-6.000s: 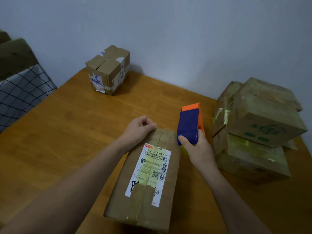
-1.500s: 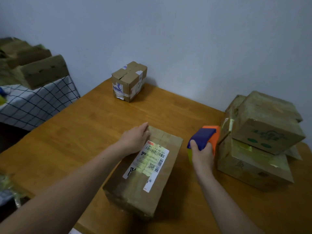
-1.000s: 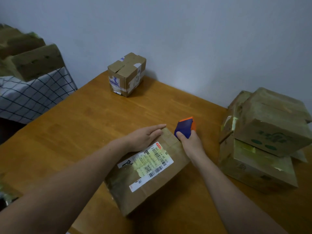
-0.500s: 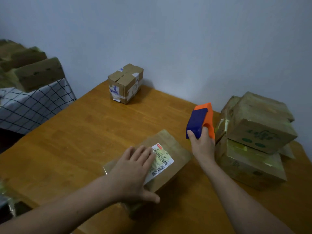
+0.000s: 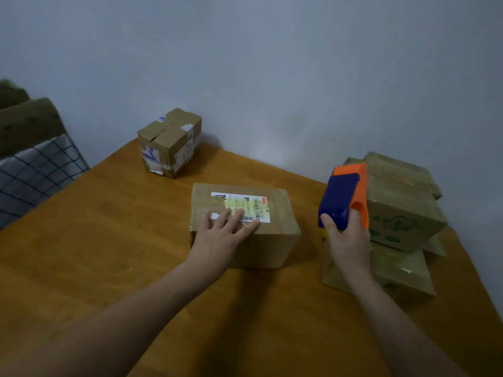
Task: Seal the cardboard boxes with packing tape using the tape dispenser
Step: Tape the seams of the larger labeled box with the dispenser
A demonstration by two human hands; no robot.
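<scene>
Pressure from the left hand (image 5: 217,242), fingers (image 5: 237,217) straight, should pin the brown labelled cardboard box (image 5: 275,240) down. The right hand (image 5: 347,240), curled round the blue-and-orange plastic tape dispenser (image 5: 340,202), must land squarely on its top.

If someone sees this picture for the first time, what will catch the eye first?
The bright blue and orange tape dispenser stands out most, held up in the right hand at the right, in front of a stack of boxes. Next comes the labelled box at the middle of the wooden table, with the left hand resting flat on its white label.
</scene>
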